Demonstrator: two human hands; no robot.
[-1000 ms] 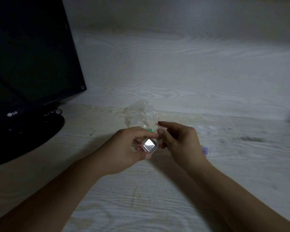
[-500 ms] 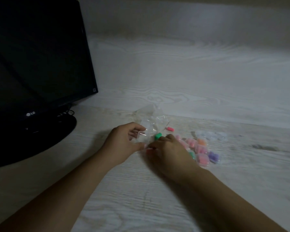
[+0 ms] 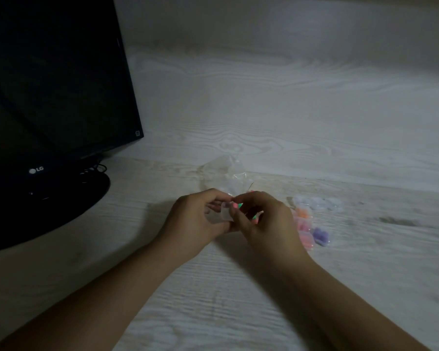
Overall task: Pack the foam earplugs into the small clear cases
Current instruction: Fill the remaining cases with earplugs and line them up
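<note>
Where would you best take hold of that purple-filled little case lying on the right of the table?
Probably across two opposite side walls of the purple-filled case, coming straight down from above. It lies flat on the table, with other filled cases close on its left, so its right and near sides look freest for fingers.

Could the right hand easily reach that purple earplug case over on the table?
Probably yes. The purple case lies on the table just beside the right hand, with nothing between them. But that hand is pinching at the clear case the left hand holds.
</note>
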